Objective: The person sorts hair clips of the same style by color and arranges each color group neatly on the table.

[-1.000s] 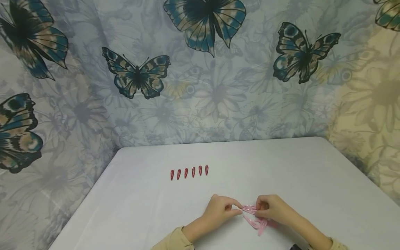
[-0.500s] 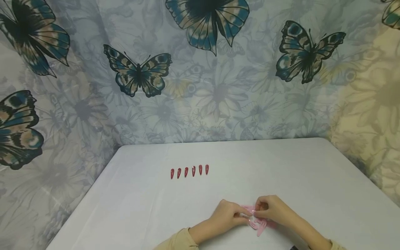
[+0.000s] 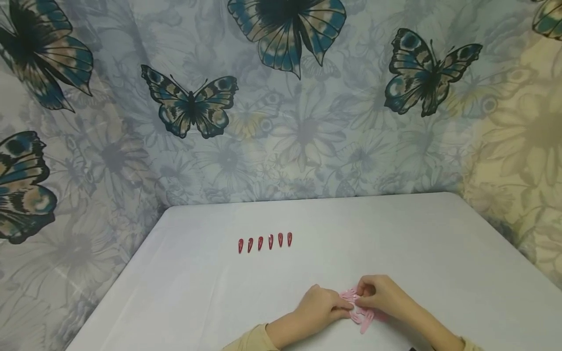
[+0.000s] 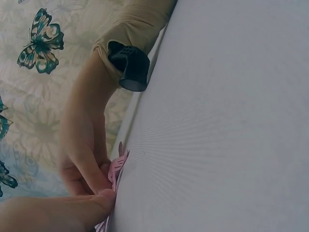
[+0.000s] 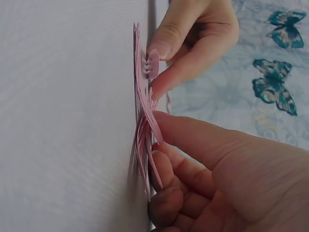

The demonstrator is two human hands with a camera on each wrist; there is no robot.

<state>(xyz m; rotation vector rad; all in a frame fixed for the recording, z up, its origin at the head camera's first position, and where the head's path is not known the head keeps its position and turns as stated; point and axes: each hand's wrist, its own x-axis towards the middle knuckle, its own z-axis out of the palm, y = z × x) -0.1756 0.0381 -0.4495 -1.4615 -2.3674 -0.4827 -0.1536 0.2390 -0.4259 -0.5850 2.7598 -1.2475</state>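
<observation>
Pink snap hair clips point(image 3: 362, 318) lie in a loose, overlapping heap on the white table, partly covered by both hands. From the left, my left hand point(image 3: 319, 308) reaches to the heap's edge, and its thumb and finger pinch a pink hair clip point(image 5: 153, 64) in the right wrist view. Opposite it, my right hand point(image 3: 383, 295) holds pink clips between thumb and curled fingers; that view shows several crossed clips point(image 5: 147, 125) at its fingertips. The left wrist view has the left hand point(image 4: 58, 210) low, close against the right hand point(image 4: 84, 145).
Several red snap clips point(image 3: 260, 243) stand in a neat row farther back on the white table point(image 3: 175, 292). A butterfly-patterned cloth point(image 3: 303, 161) hangs behind it. A black device point(image 4: 130, 65) sits at the right sleeve cuff.
My left hand has moved right and slightly nearer the body, in over the heap's left edge. The right hand stays almost in place; the red row has not been disturbed.
</observation>
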